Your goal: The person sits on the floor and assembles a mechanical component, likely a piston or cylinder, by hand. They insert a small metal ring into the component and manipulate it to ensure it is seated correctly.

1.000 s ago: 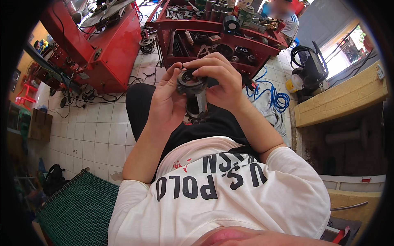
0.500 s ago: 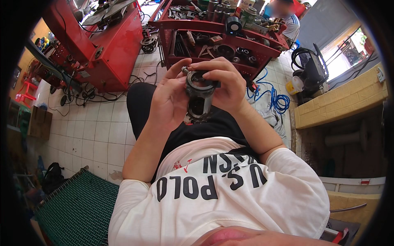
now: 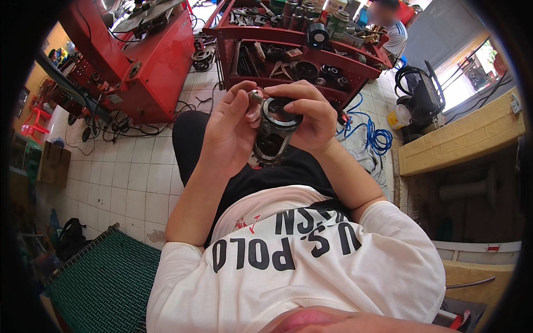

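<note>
"So, what's held?"
"Upper centre, the right hand [image 3: 313, 121] grips a hollow metal housing [image 3: 275, 131]; the left hand [image 3: 229, 132] pinches a small metal piece [image 3: 256, 95]."
"Room?"
"White-tiled floor [image 3: 133, 169], middle left; red tool cart [image 3: 266, 35], top centre."

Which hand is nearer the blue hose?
Right. The right hand is left of the blue hose, on that side of the metal part; the left hand is farther left, beyond the part.

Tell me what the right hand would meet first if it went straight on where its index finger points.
Likely the small metal piece held by the left hand, just past the rim of the metal housing in the right hand; the exact gap is hard to judge.
</note>
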`<state>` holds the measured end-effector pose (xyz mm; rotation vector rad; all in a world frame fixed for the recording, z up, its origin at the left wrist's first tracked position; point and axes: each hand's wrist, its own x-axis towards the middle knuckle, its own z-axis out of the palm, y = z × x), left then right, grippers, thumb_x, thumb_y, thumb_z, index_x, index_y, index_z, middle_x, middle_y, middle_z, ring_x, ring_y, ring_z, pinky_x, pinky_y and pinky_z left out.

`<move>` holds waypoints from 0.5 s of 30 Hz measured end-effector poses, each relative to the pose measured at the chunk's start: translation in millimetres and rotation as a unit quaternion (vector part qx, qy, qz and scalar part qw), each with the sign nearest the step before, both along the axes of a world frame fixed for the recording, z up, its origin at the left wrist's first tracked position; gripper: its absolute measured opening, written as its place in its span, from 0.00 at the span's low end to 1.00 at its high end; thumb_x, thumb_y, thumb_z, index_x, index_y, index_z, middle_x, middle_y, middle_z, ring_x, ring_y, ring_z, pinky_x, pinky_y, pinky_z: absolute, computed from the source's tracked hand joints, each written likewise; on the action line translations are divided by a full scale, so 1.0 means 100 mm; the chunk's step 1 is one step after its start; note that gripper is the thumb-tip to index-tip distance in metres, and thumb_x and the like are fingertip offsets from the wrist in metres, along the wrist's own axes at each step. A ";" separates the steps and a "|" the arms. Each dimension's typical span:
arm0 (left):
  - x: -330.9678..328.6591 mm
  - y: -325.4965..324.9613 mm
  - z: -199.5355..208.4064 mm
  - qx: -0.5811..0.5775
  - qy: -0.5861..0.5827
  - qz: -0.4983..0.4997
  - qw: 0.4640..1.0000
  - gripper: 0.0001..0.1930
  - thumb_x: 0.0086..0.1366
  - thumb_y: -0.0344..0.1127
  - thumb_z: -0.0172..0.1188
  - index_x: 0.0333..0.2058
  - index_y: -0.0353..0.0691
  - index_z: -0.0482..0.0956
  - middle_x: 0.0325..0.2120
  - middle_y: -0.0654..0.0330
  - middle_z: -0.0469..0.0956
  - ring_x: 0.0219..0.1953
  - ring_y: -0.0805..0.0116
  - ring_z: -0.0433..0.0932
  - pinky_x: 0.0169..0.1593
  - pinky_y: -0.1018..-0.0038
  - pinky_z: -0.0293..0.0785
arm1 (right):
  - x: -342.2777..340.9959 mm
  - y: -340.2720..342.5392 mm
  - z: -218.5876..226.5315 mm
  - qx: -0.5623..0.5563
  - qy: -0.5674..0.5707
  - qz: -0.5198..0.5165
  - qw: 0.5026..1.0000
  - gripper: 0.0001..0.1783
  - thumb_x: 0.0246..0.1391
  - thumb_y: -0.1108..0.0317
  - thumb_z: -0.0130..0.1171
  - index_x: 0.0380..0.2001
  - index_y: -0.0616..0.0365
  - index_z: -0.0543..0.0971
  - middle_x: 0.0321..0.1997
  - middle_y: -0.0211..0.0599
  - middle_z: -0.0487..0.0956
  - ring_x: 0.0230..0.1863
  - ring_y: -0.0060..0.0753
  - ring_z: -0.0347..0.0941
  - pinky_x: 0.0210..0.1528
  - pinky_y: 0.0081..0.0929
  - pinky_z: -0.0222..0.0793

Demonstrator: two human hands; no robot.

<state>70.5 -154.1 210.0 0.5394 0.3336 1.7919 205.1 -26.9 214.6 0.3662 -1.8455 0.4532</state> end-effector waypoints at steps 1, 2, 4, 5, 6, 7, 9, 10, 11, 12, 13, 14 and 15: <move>0.00 0.00 -0.01 0.002 0.006 0.001 1.000 0.17 0.72 0.35 0.64 0.56 0.39 0.74 0.39 0.66 0.77 0.35 0.79 0.71 0.42 0.82 0.70 | -0.02 0.00 0.01 0.007 0.013 -0.001 1.000 0.26 0.49 0.71 0.77 0.47 0.54 0.73 0.50 0.56 0.83 0.41 0.45 0.82 0.41 0.33 0.76; 0.01 0.00 -0.02 0.004 0.011 0.002 1.000 0.17 0.71 0.36 0.64 0.55 0.39 0.75 0.38 0.66 0.78 0.35 0.79 0.72 0.42 0.82 0.70 | -0.05 -0.01 0.04 0.015 0.025 -0.003 1.000 0.24 0.50 0.72 0.76 0.46 0.55 0.73 0.48 0.53 0.84 0.38 0.43 0.83 0.38 0.31 0.77; 0.01 0.00 -0.02 0.002 0.030 0.005 1.000 0.17 0.71 0.35 0.65 0.54 0.39 0.75 0.38 0.67 0.78 0.35 0.80 0.72 0.42 0.83 0.70 | -0.06 -0.01 0.05 0.023 0.037 -0.008 0.999 0.22 0.51 0.72 0.75 0.44 0.55 0.73 0.46 0.50 0.85 0.36 0.40 0.83 0.35 0.29 0.77; 0.01 0.00 -0.03 -0.002 0.043 0.008 0.999 0.16 0.71 0.34 0.65 0.54 0.39 0.75 0.39 0.67 0.79 0.36 0.80 0.73 0.43 0.83 0.70 | -0.06 -0.02 0.04 0.024 0.037 -0.011 0.999 0.22 0.51 0.72 0.75 0.44 0.55 0.73 0.46 0.50 0.85 0.36 0.40 0.83 0.35 0.29 0.77; 0.01 0.00 -0.02 -0.007 0.056 0.012 0.998 0.16 0.71 0.33 0.65 0.54 0.39 0.75 0.39 0.67 0.79 0.36 0.80 0.73 0.43 0.83 0.71 | -0.06 -0.02 0.04 0.025 0.037 -0.013 0.999 0.22 0.51 0.72 0.75 0.44 0.55 0.73 0.46 0.50 0.85 0.36 0.41 0.83 0.35 0.29 0.77; 0.01 0.00 -0.02 -0.003 0.058 0.008 0.998 0.16 0.71 0.32 0.64 0.55 0.39 0.75 0.40 0.66 0.79 0.36 0.80 0.74 0.43 0.84 0.71 | -0.06 -0.01 0.03 0.023 0.038 -0.012 0.999 0.22 0.51 0.72 0.75 0.44 0.55 0.73 0.46 0.50 0.85 0.35 0.40 0.83 0.35 0.29 0.77; 0.00 -0.02 0.00 0.003 0.061 0.001 0.998 0.16 0.71 0.29 0.63 0.56 0.40 0.74 0.42 0.66 0.79 0.37 0.80 0.75 0.43 0.84 0.71 | -0.06 -0.01 0.02 0.019 0.042 -0.011 0.999 0.22 0.51 0.72 0.75 0.44 0.55 0.73 0.46 0.50 0.85 0.35 0.40 0.83 0.34 0.28 0.77; 0.00 -0.03 0.02 0.001 0.055 0.001 0.998 0.17 0.71 0.29 0.63 0.56 0.40 0.74 0.42 0.66 0.79 0.37 0.80 0.75 0.43 0.83 0.72 | -0.06 -0.01 0.03 0.016 0.041 -0.009 0.999 0.22 0.51 0.71 0.75 0.44 0.55 0.72 0.46 0.50 0.85 0.35 0.40 0.83 0.34 0.28 0.77; 0.01 -0.05 0.05 -0.001 0.049 0.001 0.999 0.18 0.71 0.29 0.63 0.57 0.40 0.73 0.42 0.66 0.79 0.37 0.80 0.75 0.43 0.83 0.72 | -0.06 -0.01 0.04 0.014 0.040 -0.008 0.999 0.22 0.50 0.71 0.76 0.44 0.54 0.72 0.46 0.50 0.85 0.35 0.40 0.83 0.35 0.28 0.77; 0.01 -0.06 0.06 -0.002 0.042 0.000 0.999 0.19 0.71 0.29 0.63 0.58 0.40 0.72 0.42 0.65 0.79 0.37 0.80 0.75 0.42 0.82 0.72 | -0.05 -0.02 0.05 0.012 0.039 -0.006 0.999 0.23 0.50 0.71 0.76 0.44 0.54 0.72 0.47 0.50 0.85 0.35 0.40 0.82 0.35 0.28 0.78; 0.01 -0.05 0.05 0.002 0.039 -0.003 0.999 0.19 0.70 0.28 0.63 0.58 0.40 0.72 0.43 0.65 0.78 0.38 0.80 0.75 0.42 0.82 0.72 | -0.04 -0.02 0.05 0.012 0.035 -0.007 0.999 0.23 0.50 0.71 0.76 0.44 0.54 0.72 0.47 0.50 0.85 0.35 0.40 0.83 0.34 0.28 0.77; 0.01 -0.05 0.02 0.007 0.036 -0.007 0.999 0.20 0.70 0.27 0.63 0.58 0.40 0.71 0.44 0.64 0.78 0.39 0.79 0.75 0.42 0.81 0.73 | -0.04 -0.03 0.04 0.013 0.031 -0.007 0.999 0.23 0.50 0.71 0.76 0.44 0.54 0.72 0.47 0.49 0.85 0.35 0.40 0.83 0.34 0.28 0.77; 0.00 -0.03 0.00 0.011 0.033 -0.010 0.999 0.21 0.69 0.27 0.63 0.58 0.41 0.71 0.44 0.64 0.78 0.39 0.79 0.75 0.42 0.80 0.73 | -0.03 -0.03 0.04 0.014 0.028 -0.007 0.999 0.23 0.50 0.71 0.76 0.44 0.54 0.72 0.47 0.49 0.85 0.35 0.40 0.83 0.34 0.28 0.77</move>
